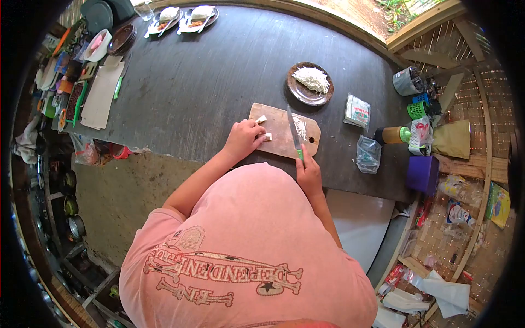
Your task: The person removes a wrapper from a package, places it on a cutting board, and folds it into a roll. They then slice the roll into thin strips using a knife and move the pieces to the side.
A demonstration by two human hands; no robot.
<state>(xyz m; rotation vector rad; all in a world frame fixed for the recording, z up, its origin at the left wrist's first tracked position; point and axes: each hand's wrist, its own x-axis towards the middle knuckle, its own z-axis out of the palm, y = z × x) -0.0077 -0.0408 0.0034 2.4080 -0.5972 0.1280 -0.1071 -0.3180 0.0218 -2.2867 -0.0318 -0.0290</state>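
The person is standing at the dark table [208, 82], working at the wooden cutting board [279, 143] near the middle of the frame. The left hand [241, 139] is curling over a small white chunk [268, 136] at the board's left edge, fingertips pinning it flat. That chunk looks light, pale and possibly damp, so it may slide. It is best held from above, with the knuckles tucked away from the blade. The right hand [309, 174] is closing fully around the green handle of a knife [293, 128], wrist low at the board's near edge and the blade pointing up the frame. Thin white shreds [300, 127] are lying just right of the blade. Another white piece [261, 118] is sitting at the board's upper left corner. A brown plate [298, 94] of similar shreds is sitting further up.
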